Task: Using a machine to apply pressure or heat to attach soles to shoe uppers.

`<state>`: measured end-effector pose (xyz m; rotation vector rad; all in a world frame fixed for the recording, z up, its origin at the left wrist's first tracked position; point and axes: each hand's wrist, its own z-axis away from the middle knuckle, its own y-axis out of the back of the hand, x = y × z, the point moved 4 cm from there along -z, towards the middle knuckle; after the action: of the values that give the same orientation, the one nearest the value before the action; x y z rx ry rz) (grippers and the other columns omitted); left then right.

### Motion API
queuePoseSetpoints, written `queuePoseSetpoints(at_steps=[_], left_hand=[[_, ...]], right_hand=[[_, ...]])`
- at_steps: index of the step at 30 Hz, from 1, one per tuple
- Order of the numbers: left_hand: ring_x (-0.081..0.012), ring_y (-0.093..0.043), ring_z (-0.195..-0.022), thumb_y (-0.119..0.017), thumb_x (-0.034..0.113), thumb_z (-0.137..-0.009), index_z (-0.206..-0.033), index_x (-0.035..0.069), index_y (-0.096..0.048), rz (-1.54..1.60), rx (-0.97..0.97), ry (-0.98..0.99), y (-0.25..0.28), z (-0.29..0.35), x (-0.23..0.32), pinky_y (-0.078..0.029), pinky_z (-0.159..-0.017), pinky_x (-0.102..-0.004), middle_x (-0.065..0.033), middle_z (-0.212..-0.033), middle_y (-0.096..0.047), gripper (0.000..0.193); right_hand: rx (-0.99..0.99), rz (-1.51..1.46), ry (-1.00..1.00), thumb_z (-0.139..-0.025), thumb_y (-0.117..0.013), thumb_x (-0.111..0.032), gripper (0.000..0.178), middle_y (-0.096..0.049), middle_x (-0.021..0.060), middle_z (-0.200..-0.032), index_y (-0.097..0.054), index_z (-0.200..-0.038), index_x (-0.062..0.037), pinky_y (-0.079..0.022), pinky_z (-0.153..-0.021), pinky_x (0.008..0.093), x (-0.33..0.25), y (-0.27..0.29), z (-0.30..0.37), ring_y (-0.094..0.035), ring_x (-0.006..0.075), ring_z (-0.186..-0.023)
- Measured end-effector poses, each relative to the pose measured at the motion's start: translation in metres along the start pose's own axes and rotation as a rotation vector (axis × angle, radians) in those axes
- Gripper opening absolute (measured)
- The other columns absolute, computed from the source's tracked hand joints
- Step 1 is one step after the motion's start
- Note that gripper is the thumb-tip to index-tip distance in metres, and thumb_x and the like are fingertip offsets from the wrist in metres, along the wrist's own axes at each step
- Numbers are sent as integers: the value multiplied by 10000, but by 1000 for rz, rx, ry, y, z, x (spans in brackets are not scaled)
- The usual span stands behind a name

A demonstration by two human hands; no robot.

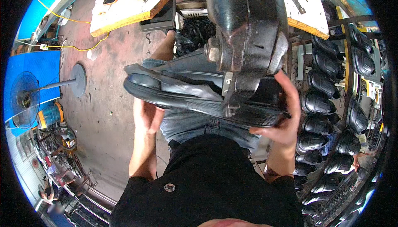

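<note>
A black shoe (182, 103) lies sideways across the front of me, its ridged sole edge toward me and its opening facing away. The dark metal head of a heavy machine, probably a sewing machine (248, 15), comes down from above, and its narrow lower part reaches the shoe near the heel end. My left hand (147, 117) grips the sole from below near the toe end, fingers partly hidden under it. My right hand (286, 115) wraps round the other end, thumb on the near edge and fingers behind. The exact contact point is hidden.
A white worktable (124, 18) with a yellow edge holds tools at the back. Beneath it sits a crate of black scraps (195, 32). Racks of black shoes (319, 102) stand close on the right. A floor fan (25, 98) and yellow cable (78, 47) are left. Other people are partly visible.
</note>
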<state>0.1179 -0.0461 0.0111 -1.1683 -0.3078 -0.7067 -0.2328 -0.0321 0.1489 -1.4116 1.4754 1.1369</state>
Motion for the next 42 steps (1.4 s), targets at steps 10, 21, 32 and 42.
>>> queuePoseSetpoints(at_steps=[10, 21, 32, 42], left_hand=[[-404, -268, -1539, -869, 503, -761, -1592, 2, -305, -1526, -169, -1052, -132, 32, 68, -207, -1235, -558, -215, -1634, -345, 1121], [-432, -496, -1346, -883, 54, -598, -1394, 14, -550, -1545, -583, -509, -177, 1, 18, -408, -1125, -466, -226, -1421, -521, 864], [-234, -515, -1370, -979, -38, -572, -1512, 12, -379, -745, -487, -195, -128, -2, -28, -446, -1134, -394, -128, -1459, -538, 1116], [-232, -497, -1373, -966, -15, -610, -1502, -3, -384, -656, -494, -268, -138, 3, -37, -405, -1149, -393, -116, -1441, -543, 1066]], right_hand=[[-152, 211, 42, -623, -963, -171, 952, -567, 201, -1475, -520, -1450, -8, -366, -1171, 488, -13, -35, -29, -532, 433, -1341], [-219, 586, -57, -673, -932, -265, 880, -568, 224, -1352, -526, -1441, -122, -564, -932, 456, -45, -48, -42, -651, 438, -1108], [-26, 186, -216, -643, -951, -221, 1227, -366, 233, -1580, -233, -1622, -38, -377, -1158, 458, 116, -50, 76, -432, 405, -1399], [-170, 248, -338, -710, -851, -22, 1089, -460, 222, -1521, -253, -1620, -57, -388, -1162, 426, 104, -26, 81, -470, 405, -1392]])
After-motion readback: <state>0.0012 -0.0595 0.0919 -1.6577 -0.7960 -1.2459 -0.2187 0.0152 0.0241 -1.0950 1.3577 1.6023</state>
